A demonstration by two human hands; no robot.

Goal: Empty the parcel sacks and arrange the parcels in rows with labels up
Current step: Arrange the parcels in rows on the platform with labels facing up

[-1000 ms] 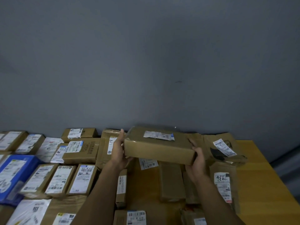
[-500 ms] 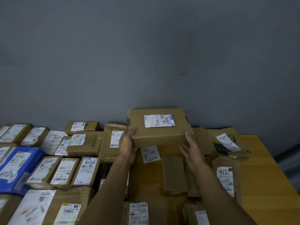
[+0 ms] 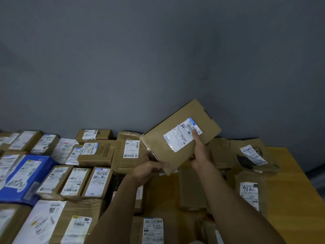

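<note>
I hold a flat brown cardboard parcel tilted up in front of the grey wall, its white label facing me. My left hand grips its lower left corner from below. My right hand holds its lower right edge, thumb lying on the label. Labelled brown parcels lie in rows on the left of the yellow table. Plain brown parcels without a visible label lie under my arms.
A blue parcel lies at the left among the rows. A torn brown parcel with a label sits at the back right, another labelled one in front of it. Bare table shows along the right edge. The wall stands directly behind.
The parcel was lying flat between both hands near the back of the table. Now it is lifted, turned clockwise and tipped up with its label toward me; the view has shifted slightly.
</note>
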